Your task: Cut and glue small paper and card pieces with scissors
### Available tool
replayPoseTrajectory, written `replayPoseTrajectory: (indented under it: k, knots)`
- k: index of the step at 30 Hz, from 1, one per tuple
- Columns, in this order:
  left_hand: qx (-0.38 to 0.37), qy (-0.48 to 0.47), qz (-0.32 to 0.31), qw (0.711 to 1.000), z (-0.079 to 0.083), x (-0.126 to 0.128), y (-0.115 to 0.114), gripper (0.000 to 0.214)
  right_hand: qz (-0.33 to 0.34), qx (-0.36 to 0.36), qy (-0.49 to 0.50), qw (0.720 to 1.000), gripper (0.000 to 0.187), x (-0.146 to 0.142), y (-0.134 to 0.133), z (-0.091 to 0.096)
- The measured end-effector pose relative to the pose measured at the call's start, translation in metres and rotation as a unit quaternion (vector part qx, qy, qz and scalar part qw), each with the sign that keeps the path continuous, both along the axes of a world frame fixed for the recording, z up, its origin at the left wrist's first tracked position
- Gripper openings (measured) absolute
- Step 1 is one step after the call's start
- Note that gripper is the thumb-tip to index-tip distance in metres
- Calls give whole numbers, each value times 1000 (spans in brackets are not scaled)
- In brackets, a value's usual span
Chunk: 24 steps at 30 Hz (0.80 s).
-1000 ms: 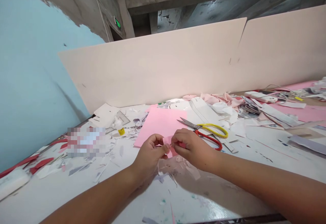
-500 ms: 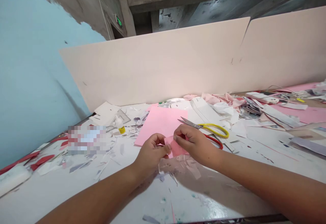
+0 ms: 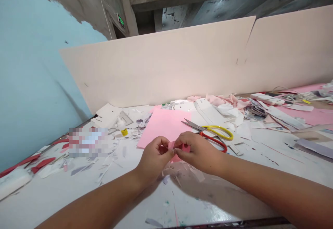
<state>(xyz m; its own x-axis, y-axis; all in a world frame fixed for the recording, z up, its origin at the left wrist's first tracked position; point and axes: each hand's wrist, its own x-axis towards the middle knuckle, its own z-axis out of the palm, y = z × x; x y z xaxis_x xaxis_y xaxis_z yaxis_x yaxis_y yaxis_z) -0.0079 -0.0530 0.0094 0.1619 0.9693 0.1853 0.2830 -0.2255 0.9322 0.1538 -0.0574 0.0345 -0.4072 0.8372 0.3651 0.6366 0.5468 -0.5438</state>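
Observation:
Between my two hands is a small piece of pink paper [image 3: 176, 158], partly hidden by the fingers. My left hand [image 3: 156, 154] pinches its left side between thumb and fingers. Thumb and forefinger of my right hand [image 3: 195, 151] pinch it too, close beside the left thumb. Just beyond the hands lies a larger pink sheet [image 3: 166, 125], flat on the table. Scissors [image 3: 208, 130] with one yellow and one red handle lie behind my right hand, blades pointing left over the sheet's edge.
Paper scraps litter the white table [image 3: 125, 201]. A small glue bottle with a yellow label [image 3: 123, 128] stands left of the pink sheet. Red strips [image 3: 43, 165] lie at the far left. A pale board [image 3: 166, 69] closes off the back; cloth and paper heap [image 3: 229, 102] along it.
My right hand has moved slightly down and its fingertips have come in against the left thumb on the pink paper. More of the scissors' red handle shows.

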Motion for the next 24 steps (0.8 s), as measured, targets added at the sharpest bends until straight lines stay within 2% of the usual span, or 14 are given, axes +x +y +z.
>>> replayPoseTrajectory:
  k: [13,18,24]
  knots:
    - [69,84,-29,994,-6,-2,0,10,-46,-19,-71,996,14,-5,-1,-2]
    - [97,97,-26,990,-7,-2,0,6,-59,40,-114,991,14,-10,-3,-3]
    - [134,131,-5,982,-5,-2,-1,5,-68,118,-203,970,20,-15,-5,-8]
